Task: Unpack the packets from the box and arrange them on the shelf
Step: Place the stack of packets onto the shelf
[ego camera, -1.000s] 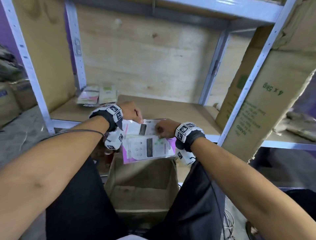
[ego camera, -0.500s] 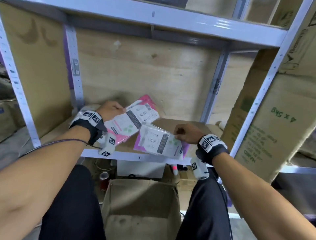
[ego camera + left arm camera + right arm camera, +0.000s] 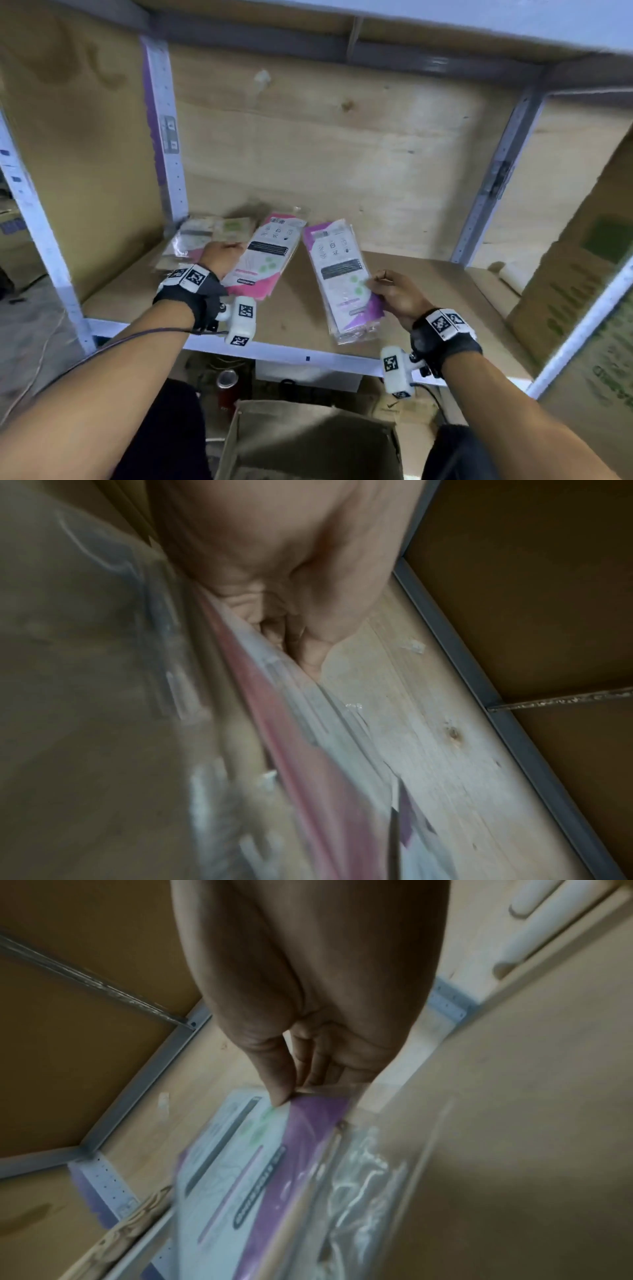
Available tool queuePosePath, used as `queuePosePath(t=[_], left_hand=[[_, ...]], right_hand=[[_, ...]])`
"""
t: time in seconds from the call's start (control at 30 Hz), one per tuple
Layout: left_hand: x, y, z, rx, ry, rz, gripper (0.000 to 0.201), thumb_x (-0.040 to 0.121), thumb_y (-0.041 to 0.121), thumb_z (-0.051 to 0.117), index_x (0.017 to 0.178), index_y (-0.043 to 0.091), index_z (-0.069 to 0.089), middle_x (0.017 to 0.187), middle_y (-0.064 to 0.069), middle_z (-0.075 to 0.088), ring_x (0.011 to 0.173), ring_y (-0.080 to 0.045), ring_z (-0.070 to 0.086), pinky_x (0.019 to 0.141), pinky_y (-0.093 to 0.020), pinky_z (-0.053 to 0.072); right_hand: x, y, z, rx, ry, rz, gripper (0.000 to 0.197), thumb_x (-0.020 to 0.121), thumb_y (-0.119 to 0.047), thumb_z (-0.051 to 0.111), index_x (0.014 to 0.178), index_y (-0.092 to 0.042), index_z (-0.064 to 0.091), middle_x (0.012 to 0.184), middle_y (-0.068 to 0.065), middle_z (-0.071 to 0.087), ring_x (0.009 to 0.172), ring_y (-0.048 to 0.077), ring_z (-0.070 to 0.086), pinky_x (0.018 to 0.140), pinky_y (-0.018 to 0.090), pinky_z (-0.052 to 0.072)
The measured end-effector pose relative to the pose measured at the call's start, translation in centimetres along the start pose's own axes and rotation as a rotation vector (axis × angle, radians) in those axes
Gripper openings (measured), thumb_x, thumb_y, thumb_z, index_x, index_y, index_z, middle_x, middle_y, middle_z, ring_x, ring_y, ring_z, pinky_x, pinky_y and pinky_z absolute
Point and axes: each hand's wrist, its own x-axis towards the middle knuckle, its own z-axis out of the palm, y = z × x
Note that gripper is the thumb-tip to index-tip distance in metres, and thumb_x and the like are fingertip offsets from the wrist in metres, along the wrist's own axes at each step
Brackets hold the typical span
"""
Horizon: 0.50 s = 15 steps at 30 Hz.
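Two packets (image 3: 337,270) over a plywood shelf (image 3: 298,308), plywood-backed.

The packet (image 3: 263,256) on the left is showing pink and white with green dots, the packet beside it (image 3: 342,274) purple and white with a black band, while the shelf board (image 3: 294,308) is looking plain tan.
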Motion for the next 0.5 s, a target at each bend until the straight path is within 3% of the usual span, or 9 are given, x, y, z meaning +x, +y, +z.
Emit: queuePosePath(t=[0.1,0.17,0.23,0.37,0.43,0.5], left_hand=[[2.5,-0.9,-0.9,-0.060,0.095,-0.011,0.022,0.096,0.023,0.060,0.091,0.003,0.069,0.121,-0.025,0.067,0.105,-0.036,0.065,0.102,-0.051,0.049],[4.2,-1.3,-1.9,-0.074,0.143,-0.028,0.030,0.095,0.023,0.061,0.107,-0.004,0.069,0.121,-0.026,0.066,0.107,-0.036,0.065,0.102,-0.050,0.049],[5.5,-1.3,-3.2,-0.078,0.170,-0.041,0.033,0.095,0.022,0.060,0.117,-0.002,0.067,0.123,-0.025,0.066,0.110,-0.036,0.064,0.102,-0.045,0.050],[8.7,-2.0,-6.5,-0.107,0.292,-0.081,0.027,0.093,0.020,0.063,0.113,0.002,0.070,0.119,-0.024,0.068,0.108,-0.038,0.067,0.098,-0.048,0.053],[10.2,-2.4,-8.1,-0.103,0.292,-0.116,0.037,0.094,0.026,0.062,0.116,-0.003,0.068,0.118,-0.023,0.068,0.109,-0.038,0.066,0.090,-0.040,0.054],[11.8,-3.0,-9.6,-0.030,0.278,-0.149,0.041,0.095,0.032,0.061,0.114,-0.004,0.069,0.109,-0.019,0.069,0.097,-0.033,0.067,0.075,-0.037,0.050]], right_hand=[[2.9,-0.2,3.3,0.071,-0.018,0.014,0.008,0.096,-0.001,0.059,0.103,0.002,0.055,0.055,0.014,0.058,0.041,0.020,0.053,0.044,0.027,0.039],[4.7,-0.4,5.7,0.102,-0.033,0.026,0.005,0.097,-0.003,0.058,0.099,0.001,0.055,0.065,0.017,0.058,0.045,0.018,0.056,0.045,0.025,0.041],[6.4,-0.7,8.1,0.164,-0.061,0.042,0.006,0.098,-0.002,0.056,0.092,0.000,0.055,0.075,0.018,0.060,0.048,0.014,0.061,0.043,0.022,0.046],[9.8,-0.9,12.6,0.299,-0.149,0.081,0.009,0.098,0.000,0.054,0.090,0.001,0.058,0.096,0.022,0.065,0.072,0.025,0.067,0.059,0.029,0.060],[11.3,-1.0,14.6,0.316,-0.183,0.097,0.015,0.099,0.000,0.052,0.108,0.010,0.059,0.105,0.028,0.063,0.076,0.029,0.066,0.064,0.032,0.060],[12.8,-0.8,16.8,0.292,-0.200,0.113,0.022,0.100,-0.002,0.051,0.117,0.011,0.057,0.107,0.029,0.063,0.076,0.028,0.065,0.065,0.033,0.059]])
